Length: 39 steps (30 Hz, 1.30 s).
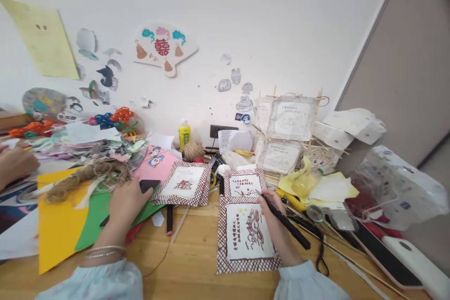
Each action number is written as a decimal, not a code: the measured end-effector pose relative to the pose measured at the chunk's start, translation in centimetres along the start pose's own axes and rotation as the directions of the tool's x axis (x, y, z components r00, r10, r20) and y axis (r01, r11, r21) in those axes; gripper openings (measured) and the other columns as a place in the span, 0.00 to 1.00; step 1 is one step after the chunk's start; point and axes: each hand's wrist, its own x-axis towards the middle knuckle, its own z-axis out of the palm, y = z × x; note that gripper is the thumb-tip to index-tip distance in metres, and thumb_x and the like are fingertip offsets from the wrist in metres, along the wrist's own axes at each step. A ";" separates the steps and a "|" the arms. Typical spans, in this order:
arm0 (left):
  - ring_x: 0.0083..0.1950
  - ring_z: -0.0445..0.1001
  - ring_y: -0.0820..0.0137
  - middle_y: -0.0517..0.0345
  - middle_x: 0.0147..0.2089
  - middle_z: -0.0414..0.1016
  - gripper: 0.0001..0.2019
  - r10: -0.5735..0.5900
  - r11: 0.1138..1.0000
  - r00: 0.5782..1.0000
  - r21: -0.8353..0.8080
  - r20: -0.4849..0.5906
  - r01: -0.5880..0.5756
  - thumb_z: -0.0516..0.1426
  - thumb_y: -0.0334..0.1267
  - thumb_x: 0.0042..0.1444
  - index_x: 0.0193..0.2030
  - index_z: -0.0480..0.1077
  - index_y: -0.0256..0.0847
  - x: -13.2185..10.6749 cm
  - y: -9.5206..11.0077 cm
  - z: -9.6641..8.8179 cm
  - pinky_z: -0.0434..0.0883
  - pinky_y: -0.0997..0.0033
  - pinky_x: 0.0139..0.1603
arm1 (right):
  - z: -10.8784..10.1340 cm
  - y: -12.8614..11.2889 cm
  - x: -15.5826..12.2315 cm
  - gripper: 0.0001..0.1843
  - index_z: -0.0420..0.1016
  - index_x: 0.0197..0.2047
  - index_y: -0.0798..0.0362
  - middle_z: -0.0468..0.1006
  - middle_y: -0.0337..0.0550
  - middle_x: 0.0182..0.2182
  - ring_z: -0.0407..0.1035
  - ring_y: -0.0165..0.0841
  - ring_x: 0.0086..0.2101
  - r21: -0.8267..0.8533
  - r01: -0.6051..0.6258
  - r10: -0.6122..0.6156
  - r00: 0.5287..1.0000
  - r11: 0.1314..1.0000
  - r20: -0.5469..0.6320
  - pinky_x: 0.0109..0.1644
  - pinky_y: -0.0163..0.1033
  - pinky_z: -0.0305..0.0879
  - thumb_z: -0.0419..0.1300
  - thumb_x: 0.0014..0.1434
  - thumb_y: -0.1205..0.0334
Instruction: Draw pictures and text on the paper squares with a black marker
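My right hand (276,229) is closed round a black marker pen (290,227), its tip pointing up-left over the paper. Beneath it lie brown cross-hatched cards: a lower card (234,243) with a brown drawing and handwriting, and an upper card (242,180) touching it. My left hand (126,204) is closed over a dark, flat, phone-like object (149,186), largely hidden by the hand, above green paper (87,225). Just right of that hand is another hatched card (183,183) with a small building drawn on it. A black marker (169,220) lies below that card.
Another person's hand (16,166) is at the far left. Yellow paper (59,225), twine (87,178) and paper scraps (87,138) crowd the left. A stick frame with drawings (291,119) leans at the back. A plastic bag (404,187) and a phone (383,253) lie right.
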 end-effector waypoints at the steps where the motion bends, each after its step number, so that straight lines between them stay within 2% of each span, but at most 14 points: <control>1: 0.50 0.73 0.47 0.42 0.47 0.76 0.19 0.004 0.999 0.996 -0.038 -0.090 -0.007 0.51 0.42 0.58 0.51 0.68 0.30 -0.3 0.7 -0.4 0.68 0.54 0.50 | -0.4 0.3 0.3 0.18 0.69 0.50 0.49 0.78 0.45 0.40 0.72 0.41 0.40 -0.078 0.027 -0.027 1.000 0.997 -0.005 0.42 0.42 0.68 0.53 0.62 0.48; 3: 0.55 0.70 0.49 0.41 0.51 0.74 0.18 0.047 0.981 0.962 -0.167 -0.268 -0.094 0.46 0.40 0.61 0.51 0.68 0.33 -1.1 2.4 -0.9 0.65 0.54 0.56 | -0.9 1.0 1.0 0.18 0.73 0.50 0.49 0.79 0.45 0.36 0.73 0.42 0.38 -0.265 0.094 -0.087 0.995 0.960 0.039 0.43 0.43 0.68 0.52 0.63 0.50; 4: 0.54 0.70 0.50 0.40 0.50 0.74 0.17 0.101 0.942 0.936 -0.269 -0.336 -0.198 0.46 0.40 0.61 0.48 0.69 0.34 -1.6 3.4 -1.0 0.64 0.54 0.57 | -1.0 1.5 1.4 0.17 0.75 0.48 0.50 0.80 0.46 0.35 0.73 0.43 0.37 -0.356 0.153 -0.129 0.988 0.922 0.090 0.43 0.45 0.67 0.52 0.62 0.52; 5: 0.51 0.72 0.54 0.43 0.47 0.76 0.16 0.156 0.917 0.927 -0.300 -0.341 -0.265 0.46 0.41 0.61 0.45 0.70 0.36 -2.1 4.6 -1.0 0.65 0.58 0.55 | -1.0 1.9 1.7 0.16 0.77 0.45 0.51 0.80 0.47 0.34 0.73 0.45 0.37 -0.401 0.195 -0.159 0.980 0.895 0.121 0.44 0.46 0.67 0.54 0.61 0.54; 6: 0.48 0.74 0.58 0.47 0.43 0.77 0.14 0.230 0.883 0.916 -0.325 -0.329 -0.338 0.46 0.41 0.61 0.41 0.71 0.39 -2.7 5.8 -0.9 0.67 0.63 0.53 | -1.0 2.3 2.1 0.16 0.79 0.43 0.52 0.80 0.48 0.34 0.72 0.46 0.39 -0.424 0.229 -0.184 0.972 0.876 0.145 0.45 0.47 0.66 0.55 0.59 0.55; 9: 0.44 0.73 0.59 0.49 0.39 0.77 0.14 0.496 0.667 0.828 -0.496 -0.262 -0.557 0.47 0.41 0.61 0.37 0.72 0.41 -4.7 9.6 0.0 0.67 0.63 0.49 | -0.7 3.2 2.7 0.15 0.81 0.43 0.52 0.81 0.48 0.36 0.71 0.47 0.43 -0.426 0.307 -0.237 0.949 0.851 0.209 0.48 0.47 0.66 0.58 0.54 0.60; 13: 0.42 0.72 0.60 0.50 0.37 0.76 0.11 0.654 0.524 0.745 -0.634 -0.128 -0.569 0.49 0.36 0.60 0.34 0.71 0.41 -7.0 13.2 1.2 0.68 0.62 0.46 | -0.5 3.6 2.7 0.18 0.80 0.46 0.51 0.81 0.48 0.38 0.70 0.47 0.43 -0.435 0.370 -0.281 0.925 0.821 0.255 0.51 0.48 0.66 0.59 0.52 0.64; 15: 0.42 0.72 0.61 0.51 0.37 0.75 0.10 0.678 0.505 0.728 -0.656 -0.101 -0.561 0.49 0.35 0.60 0.34 0.71 0.41 -7.9 14.2 1.4 0.68 0.63 0.45 | -0.6 3.7 2.6 0.18 0.79 0.46 0.51 0.81 0.49 0.38 0.70 0.48 0.44 -0.443 0.384 -0.294 0.920 0.810 0.260 0.51 0.50 0.66 0.58 0.53 0.64; 20: 0.45 0.73 0.59 0.49 0.40 0.75 0.09 0.659 0.571 0.752 -0.665 0.021 -0.482 0.51 0.34 0.60 0.40 0.72 0.40 -9.1 14.8 1.2 0.67 0.61 0.48 | -0.7 4.2 2.5 0.21 0.76 0.51 0.51 0.78 0.49 0.44 0.69 0.46 0.48 -0.440 0.401 -0.309 0.913 0.804 0.268 0.54 0.49 0.65 0.59 0.54 0.62; 23: 0.48 0.72 0.56 0.48 0.44 0.75 0.11 0.647 0.563 0.761 -0.696 0.036 -0.446 0.56 0.35 0.57 0.46 0.72 0.40 -9.6 14.8 1.6 0.67 0.58 0.52 | -0.5 4.3 2.3 0.22 0.75 0.52 0.52 0.77 0.48 0.45 0.69 0.46 0.48 -0.434 0.395 -0.307 0.915 0.810 0.261 0.56 0.50 0.64 0.59 0.53 0.62; 27: 0.54 0.69 0.55 0.47 0.50 0.72 0.20 0.539 0.355 0.842 -0.912 0.021 -0.205 0.61 0.29 0.46 0.48 0.71 0.39 -10.1 15.6 3.5 0.64 0.54 0.59 | -0.2 4.1 2.3 0.20 0.76 0.49 0.52 0.77 0.47 0.40 0.69 0.45 0.45 -0.421 0.366 -0.302 0.929 0.830 0.212 0.53 0.50 0.65 0.58 0.51 0.64; 32: 0.46 0.73 0.63 0.47 0.53 0.67 0.24 0.429 0.244 0.898 -0.970 0.100 -0.008 0.59 0.27 0.44 0.51 0.65 0.39 -9.9 17.0 5.5 0.74 0.60 0.47 | -0.3 3.6 2.5 0.16 0.75 0.44 0.50 0.77 0.45 0.38 0.70 0.44 0.42 -0.375 0.301 -0.280 0.954 0.877 0.110 0.49 0.50 0.67 0.57 0.51 0.64; 36: 0.52 0.73 0.61 0.45 0.56 0.68 0.29 0.409 0.118 0.900 -0.987 0.150 0.111 0.60 0.28 0.45 0.56 0.61 0.38 -9.3 17.3 5.6 0.74 0.62 0.48 | -0.5 2.8 2.4 0.15 0.73 0.45 0.53 0.77 0.45 0.35 0.72 0.41 0.36 -0.293 0.272 -0.269 0.962 0.917 0.053 0.44 0.47 0.69 0.55 0.56 0.58; 39: 0.55 0.73 0.61 0.47 0.54 0.71 0.28 0.455 0.024 0.879 -0.989 0.142 0.148 0.61 0.30 0.44 0.55 0.62 0.39 -9.0 17.3 5.0 0.73 0.61 0.52 | -0.2 2.0 2.2 0.17 0.72 0.47 0.52 0.78 0.46 0.41 0.73 0.42 0.42 -0.225 0.283 -0.278 0.959 0.933 0.051 0.51 0.48 0.68 0.57 0.56 0.56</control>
